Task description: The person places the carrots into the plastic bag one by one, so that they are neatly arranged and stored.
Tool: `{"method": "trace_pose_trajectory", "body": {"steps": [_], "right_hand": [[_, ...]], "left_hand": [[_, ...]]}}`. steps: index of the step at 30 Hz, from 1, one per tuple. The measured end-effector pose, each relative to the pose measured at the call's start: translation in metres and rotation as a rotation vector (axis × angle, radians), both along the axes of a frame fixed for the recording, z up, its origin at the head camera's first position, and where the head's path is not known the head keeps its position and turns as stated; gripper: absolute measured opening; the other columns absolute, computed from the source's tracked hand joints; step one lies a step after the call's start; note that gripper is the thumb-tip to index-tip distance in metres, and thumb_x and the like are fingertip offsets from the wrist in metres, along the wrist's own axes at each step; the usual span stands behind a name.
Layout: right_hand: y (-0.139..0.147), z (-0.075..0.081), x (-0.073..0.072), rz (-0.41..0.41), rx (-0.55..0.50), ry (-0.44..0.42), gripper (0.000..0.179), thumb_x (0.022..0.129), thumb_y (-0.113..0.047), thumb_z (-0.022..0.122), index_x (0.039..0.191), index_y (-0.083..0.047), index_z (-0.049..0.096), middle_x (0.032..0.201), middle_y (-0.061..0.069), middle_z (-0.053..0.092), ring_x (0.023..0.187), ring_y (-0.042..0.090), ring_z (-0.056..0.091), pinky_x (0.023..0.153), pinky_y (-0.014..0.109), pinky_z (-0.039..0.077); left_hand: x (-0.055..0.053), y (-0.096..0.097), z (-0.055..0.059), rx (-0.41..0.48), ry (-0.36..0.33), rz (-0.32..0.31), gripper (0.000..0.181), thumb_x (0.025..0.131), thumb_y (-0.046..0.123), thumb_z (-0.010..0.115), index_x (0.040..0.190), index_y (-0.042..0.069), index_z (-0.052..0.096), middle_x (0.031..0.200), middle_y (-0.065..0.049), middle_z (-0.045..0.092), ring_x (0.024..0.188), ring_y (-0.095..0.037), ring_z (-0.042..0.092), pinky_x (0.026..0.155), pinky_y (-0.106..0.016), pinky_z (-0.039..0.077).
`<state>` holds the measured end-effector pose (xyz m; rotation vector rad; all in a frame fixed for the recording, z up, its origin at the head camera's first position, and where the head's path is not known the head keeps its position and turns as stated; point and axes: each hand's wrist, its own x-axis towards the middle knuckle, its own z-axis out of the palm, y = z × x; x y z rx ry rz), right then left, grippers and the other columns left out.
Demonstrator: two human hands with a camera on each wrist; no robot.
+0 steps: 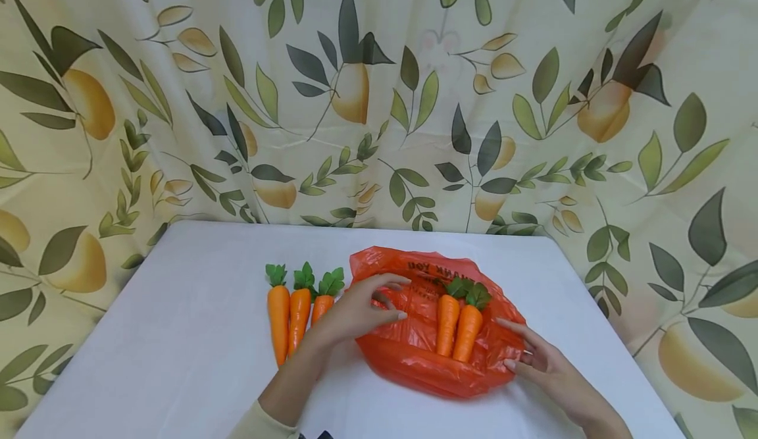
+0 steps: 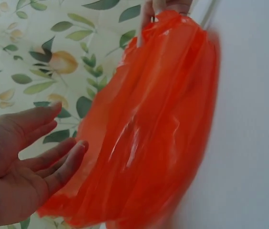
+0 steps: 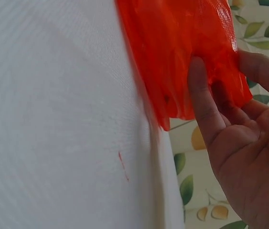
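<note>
A red plastic bag with dark printing lies spread open in the middle of the table. Two toy-like carrots with green leafy tops rest side by side in its mouth. My left hand hovers at the bag's left side, its fingers loosely bent and apart; in the left wrist view, that hand holds nothing. At the bag's right edge, my right hand pinches the red plastic between thumb and fingers, which the right wrist view also shows, with the thumb over the film.
Left of the bag, three more carrots lie in a row, partly hidden by my left forearm. They all rest on a white-covered table. Behind it hangs a curtain printed with leaves and fruit.
</note>
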<state>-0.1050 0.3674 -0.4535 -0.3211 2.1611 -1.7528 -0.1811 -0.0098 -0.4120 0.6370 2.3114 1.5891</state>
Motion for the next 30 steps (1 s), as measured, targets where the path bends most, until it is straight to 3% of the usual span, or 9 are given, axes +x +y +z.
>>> {"method": "trace_pose_trajectory", "body": {"steps": [7, 13, 19, 23, 30], "right_hand": [[-0.002, 0.002, -0.002, -0.027, 0.032, -0.032, 0.065, 0.104, -0.008, 0.062, 0.161, -0.008, 0.031, 0.164, 0.031, 0.012, 0.121, 0.001, 0.057, 0.095, 0.029, 0.053], [-0.005, 0.004, 0.0, -0.071, 0.081, -0.083, 0.067, 0.102, -0.014, 0.066, 0.161, -0.01, 0.033, 0.166, 0.025, 0.014, 0.12, -0.002, 0.056, 0.095, 0.027, 0.052], [-0.005, 0.003, 0.001, -0.058, 0.08, -0.044, 0.066, 0.103, -0.013, 0.065, 0.16, -0.009, 0.033, 0.164, 0.027, 0.016, 0.121, 0.002, 0.058, 0.096, 0.028, 0.052], [-0.005, 0.003, 0.002, -0.063, 0.082, -0.037, 0.066, 0.102, -0.012, 0.065, 0.16, -0.008, 0.034, 0.163, 0.027, 0.016, 0.12, 0.004, 0.059, 0.095, 0.028, 0.052], [-0.006, 0.003, 0.002, -0.089, 0.078, -0.047, 0.067, 0.101, -0.012, 0.066, 0.16, -0.01, 0.035, 0.163, 0.02, 0.021, 0.121, 0.004, 0.058, 0.095, 0.029, 0.053]], "left_hand": [[0.007, -0.033, 0.002, 0.1, -0.07, -0.027, 0.05, 0.093, 0.018, 0.08, 0.139, 0.027, 0.063, 0.129, 0.004, 0.064, 0.106, -0.024, 0.062, 0.082, -0.035, 0.059], [0.008, -0.056, 0.001, 0.078, -0.012, -0.029, 0.048, 0.095, 0.018, 0.078, 0.138, 0.031, 0.062, 0.128, 0.007, 0.064, 0.106, -0.022, 0.063, 0.088, -0.039, 0.056], [0.01, -0.078, -0.001, 0.061, 0.024, -0.023, 0.046, 0.095, 0.021, 0.078, 0.138, 0.028, 0.063, 0.13, 0.001, 0.064, 0.107, -0.023, 0.062, 0.09, -0.039, 0.055], [0.013, -0.092, 0.0, 0.037, 0.025, 0.002, 0.048, 0.094, 0.02, 0.079, 0.139, 0.023, 0.063, 0.129, -0.002, 0.065, 0.107, -0.025, 0.062, 0.086, -0.037, 0.057], [0.015, -0.117, 0.0, 0.006, -0.008, 0.092, 0.045, 0.095, 0.021, 0.079, 0.136, 0.028, 0.065, 0.129, -0.003, 0.065, 0.109, -0.026, 0.061, 0.083, -0.039, 0.057]]}}
